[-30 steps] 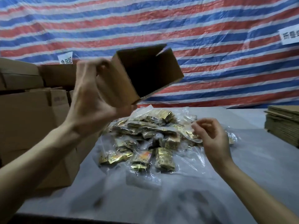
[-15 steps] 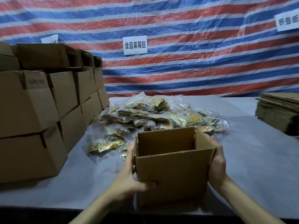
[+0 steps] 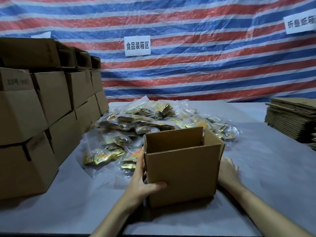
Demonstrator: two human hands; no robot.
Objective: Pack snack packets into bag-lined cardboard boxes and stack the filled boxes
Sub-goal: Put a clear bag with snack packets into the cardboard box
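Observation:
An open brown cardboard box (image 3: 183, 170) stands upright on the grey table (image 3: 265, 177) in front of me, its top flaps up and its inside dark. My left hand (image 3: 143, 183) grips its left side, thumb across the front face and fingers along the side wall. Just off the box's right side is my right hand (image 3: 228, 170), blurred, with fingers spread and nothing in it. Behind the box lies a heap of gold snack packets (image 3: 145, 122) in clear plastic bags.
Closed cardboard boxes (image 3: 34, 117) are stacked in rows along the table's left side. A pile of flattened cartons (image 3: 294, 117) sits at the right edge. A striped tarpaulin with paper signs hangs behind the table.
The box came down from mid-air in my left hand to stand upright on the table. My right hand, which held its right side half a second ago, has let go and moved off right.

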